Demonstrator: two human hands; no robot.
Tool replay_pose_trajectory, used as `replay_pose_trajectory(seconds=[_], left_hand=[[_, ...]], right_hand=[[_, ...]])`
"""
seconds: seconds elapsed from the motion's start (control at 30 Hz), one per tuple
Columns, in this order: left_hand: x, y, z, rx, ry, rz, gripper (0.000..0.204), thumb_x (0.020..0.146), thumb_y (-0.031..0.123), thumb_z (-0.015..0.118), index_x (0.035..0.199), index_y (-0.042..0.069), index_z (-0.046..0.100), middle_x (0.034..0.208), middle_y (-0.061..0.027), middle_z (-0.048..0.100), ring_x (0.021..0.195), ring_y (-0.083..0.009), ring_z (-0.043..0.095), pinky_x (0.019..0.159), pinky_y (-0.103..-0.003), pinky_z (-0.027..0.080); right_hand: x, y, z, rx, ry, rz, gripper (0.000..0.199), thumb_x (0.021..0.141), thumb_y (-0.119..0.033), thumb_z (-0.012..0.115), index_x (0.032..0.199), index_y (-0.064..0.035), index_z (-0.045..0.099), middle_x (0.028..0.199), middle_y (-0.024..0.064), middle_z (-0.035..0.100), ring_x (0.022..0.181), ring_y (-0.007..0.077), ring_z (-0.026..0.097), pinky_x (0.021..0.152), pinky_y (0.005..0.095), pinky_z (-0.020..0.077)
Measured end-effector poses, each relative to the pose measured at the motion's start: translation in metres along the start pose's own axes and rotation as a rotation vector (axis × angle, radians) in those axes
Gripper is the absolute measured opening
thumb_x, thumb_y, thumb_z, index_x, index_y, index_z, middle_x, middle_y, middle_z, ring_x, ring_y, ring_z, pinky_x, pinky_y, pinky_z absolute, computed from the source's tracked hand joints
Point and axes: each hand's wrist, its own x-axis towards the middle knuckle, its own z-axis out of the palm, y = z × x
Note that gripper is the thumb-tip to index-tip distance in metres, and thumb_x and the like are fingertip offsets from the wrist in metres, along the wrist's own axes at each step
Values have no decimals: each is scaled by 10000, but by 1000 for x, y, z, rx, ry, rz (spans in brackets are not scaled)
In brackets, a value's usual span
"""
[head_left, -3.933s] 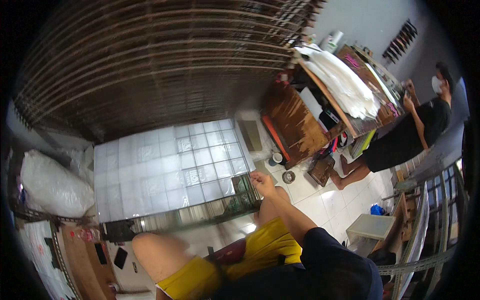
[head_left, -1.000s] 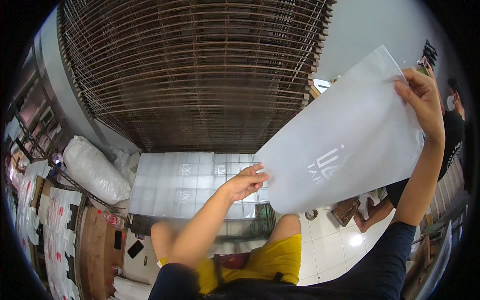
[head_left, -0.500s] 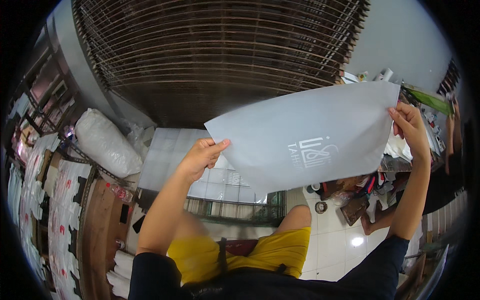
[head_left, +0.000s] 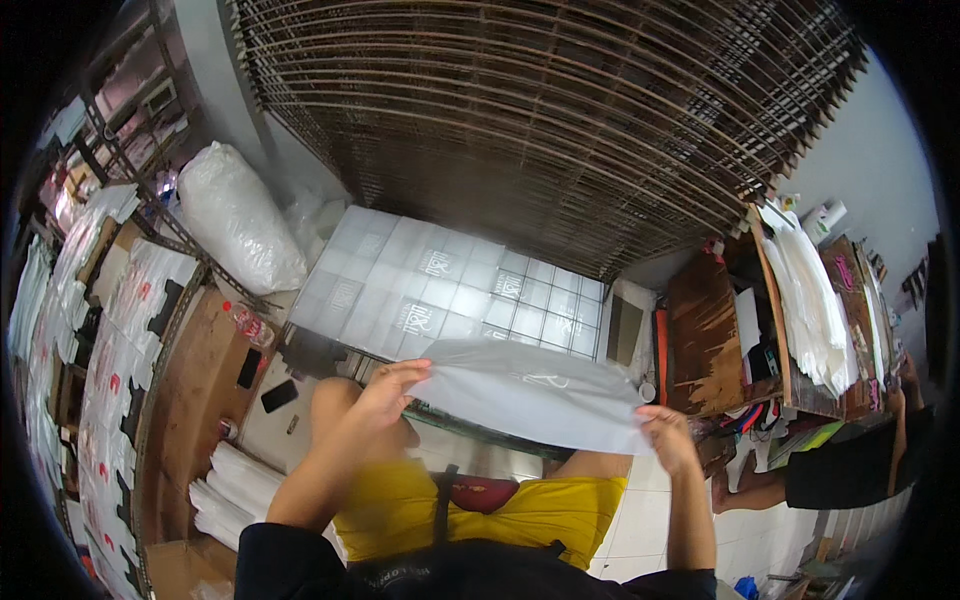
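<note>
Stretched between my hands just above my lap is a translucent whitish plastic sheet (head_left: pixel 530 400) with a white printed design, bowed in the middle. My left hand (head_left: pixel 393 388) pinches its left end between thumb and fingers. The right end is gripped by my right hand (head_left: pixel 664 436), lower and nearer to me. Beyond the sheet, similar printed plastic sheets (head_left: pixel 440 285) lie in rows on a wire rack, which the held sheet partly overlaps from my viewpoint.
A tall stack of wire racks (head_left: pixel 540 120) rises at the back. A stuffed plastic sack (head_left: pixel 240 220) and a bottle (head_left: pixel 248 325) are on the left, near a phone (head_left: pixel 280 396). At right stand wooden shelving (head_left: pixel 705 335) with white sheets (head_left: pixel 808 300) and another person (head_left: pixel 850 460).
Both hands have come down toward my lap with the plastic sheet, which was held up high and spread wide. My view has shifted, showing more of the sheets on the rack.
</note>
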Motion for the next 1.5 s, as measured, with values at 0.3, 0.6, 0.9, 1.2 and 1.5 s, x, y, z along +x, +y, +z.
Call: replay_pose_trajectory(seconds=[0.3, 0.6, 0.9, 1.2, 1.5], left_hand=[[125, 9, -19, 78, 104, -19, 249, 696, -16, 630, 941, 19, 609, 891, -80, 620, 841, -165, 578, 752, -283, 435], [266, 38, -17, 51, 70, 141, 380, 711, -36, 559, 1086, 24, 572, 901, -56, 579, 851, -138, 558, 702, -255, 446], [353, -3, -19, -35, 120, 308, 357, 712, -38, 562, 1062, 8, 615, 864, -73, 622, 798, -136, 564, 727, -251, 453], [432, -67, -38, 578, 286, 237, 589, 684, 106, 677, 1240, 38, 494, 1161, -189, 551, 1007, -262, 560, 834, -324, 452], [383, -113, -61, 494, 469, 332, 590, 706, 121, 685, 1246, 73, 452, 1148, -168, 547, 928, -235, 583, 778, -329, 479]], right_hand=[[107, 50, 31, -13, -56, 174, 313, 697, 108, 506, 991, 49, 591, 814, 73, 588, 625, 113, 517, 601, 193, 419], [278, 53, 46, -9, -27, -66, 414, 647, 86, 485, 1020, -27, 622, 837, 20, 611, 601, 87, 490, 558, 204, 403], [373, 130, 51, 88, 116, -170, 467, 747, 100, 444, 1203, 12, 494, 1216, 99, 522, 925, 170, 562, 795, 266, 440], [452, 218, 71, -116, 280, -124, 465, 726, 135, 488, 1174, 20, 530, 1179, 102, 534, 936, 178, 567, 724, 258, 481], [477, 232, 79, -179, 275, -132, 491, 719, 133, 517, 1198, 26, 511, 1204, 121, 518, 980, 191, 554, 779, 258, 467]])
